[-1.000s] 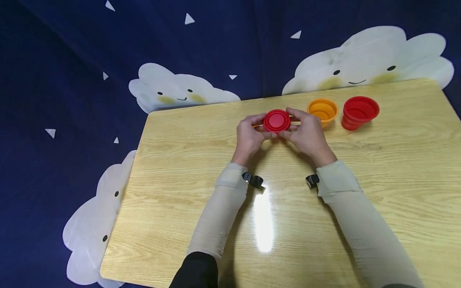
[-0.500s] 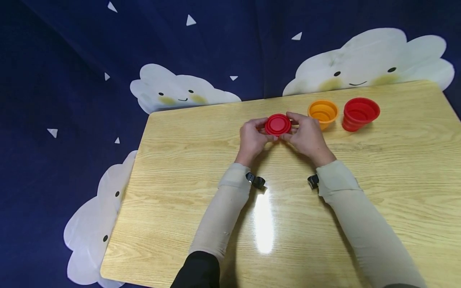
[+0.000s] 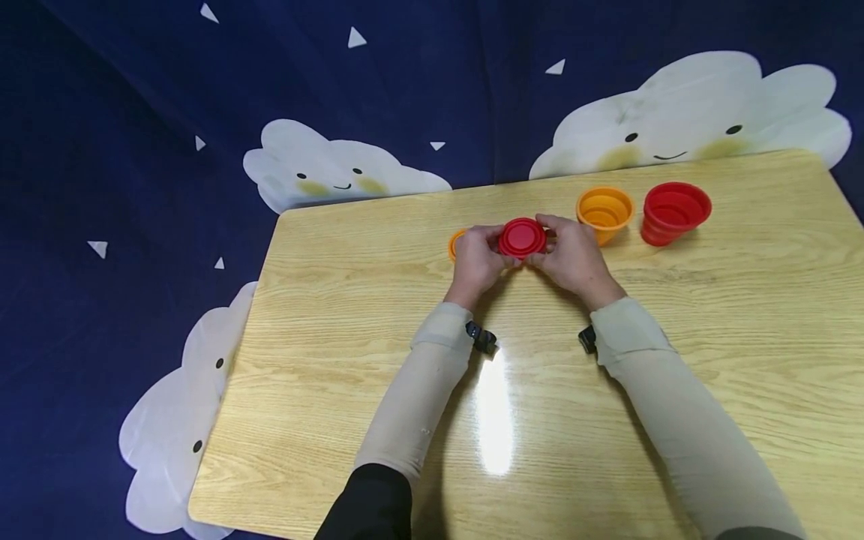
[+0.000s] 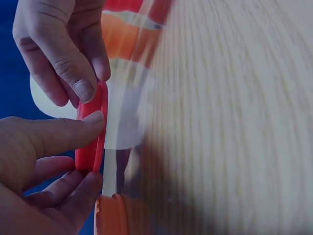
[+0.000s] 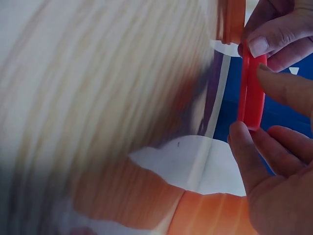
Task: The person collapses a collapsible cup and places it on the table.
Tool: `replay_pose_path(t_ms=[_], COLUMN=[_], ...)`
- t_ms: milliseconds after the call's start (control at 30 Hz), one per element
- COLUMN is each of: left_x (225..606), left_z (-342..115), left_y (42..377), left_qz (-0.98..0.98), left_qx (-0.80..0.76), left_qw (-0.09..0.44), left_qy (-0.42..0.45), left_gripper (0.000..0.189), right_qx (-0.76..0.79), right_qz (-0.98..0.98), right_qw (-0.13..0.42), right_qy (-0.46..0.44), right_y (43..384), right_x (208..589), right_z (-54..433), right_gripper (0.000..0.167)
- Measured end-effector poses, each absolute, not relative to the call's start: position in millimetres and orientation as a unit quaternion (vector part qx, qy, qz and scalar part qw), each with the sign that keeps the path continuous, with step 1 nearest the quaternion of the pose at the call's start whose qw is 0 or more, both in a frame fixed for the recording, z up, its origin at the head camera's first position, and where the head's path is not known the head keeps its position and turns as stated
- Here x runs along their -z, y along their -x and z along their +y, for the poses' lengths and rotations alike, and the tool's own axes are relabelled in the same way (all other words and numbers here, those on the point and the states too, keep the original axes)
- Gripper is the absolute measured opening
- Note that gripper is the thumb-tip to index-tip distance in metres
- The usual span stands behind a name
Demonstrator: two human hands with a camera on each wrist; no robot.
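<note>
A red collapsible cup (image 3: pixel 523 238), folded down to a flat ringed disc, is held between both hands over the far part of the table. My left hand (image 3: pixel 475 255) grips its left edge, thumb on the near side and fingers round the rim. On the opposite edge, my right hand (image 3: pixel 574 251) holds it likewise. Both wrist views show the cup (image 4: pixel 90 132) edge-on, thumbs and fingertips pinching it. Just left of the left hand, a flat orange piece (image 3: pixel 455 246) with a rounded edge lies partly hidden behind that hand.
Behind the right hand stands an opened orange cup (image 3: pixel 605 210), partly overlapped by it. Farther right is an opened red cup (image 3: pixel 675 214). The wooden table (image 3: pixel 324 337) ends at a dark blue curtain (image 3: pixel 405 82) with white clouds.
Both hands have drawn the folded red cup slightly toward me and a little to the right. The orange piece now shows left of the left hand. The standing cups keep their places.
</note>
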State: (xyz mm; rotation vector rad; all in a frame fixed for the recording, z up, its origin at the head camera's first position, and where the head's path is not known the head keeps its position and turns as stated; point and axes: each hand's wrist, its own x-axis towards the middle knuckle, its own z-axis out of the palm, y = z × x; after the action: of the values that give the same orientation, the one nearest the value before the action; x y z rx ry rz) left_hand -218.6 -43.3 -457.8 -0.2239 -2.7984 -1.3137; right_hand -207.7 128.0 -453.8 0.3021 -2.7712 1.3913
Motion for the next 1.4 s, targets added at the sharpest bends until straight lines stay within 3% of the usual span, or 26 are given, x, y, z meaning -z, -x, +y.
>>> replay_pose_path(t_ms=[1400], left_x=[453.8], left_z=[-29.4], left_y=[214.9], left_qz=[-0.974], left_qx=[0.192], left_qw=[0.017], left_qy=[0.117], left_gripper=[0.032], right_qx=[-0.377], right_qz=[-0.920], right_qw=[-0.016], right_qy=[-0.106], right_y=[211.9], right_x=[463.4], right_z=[130.3], right_gripper=[0.070])
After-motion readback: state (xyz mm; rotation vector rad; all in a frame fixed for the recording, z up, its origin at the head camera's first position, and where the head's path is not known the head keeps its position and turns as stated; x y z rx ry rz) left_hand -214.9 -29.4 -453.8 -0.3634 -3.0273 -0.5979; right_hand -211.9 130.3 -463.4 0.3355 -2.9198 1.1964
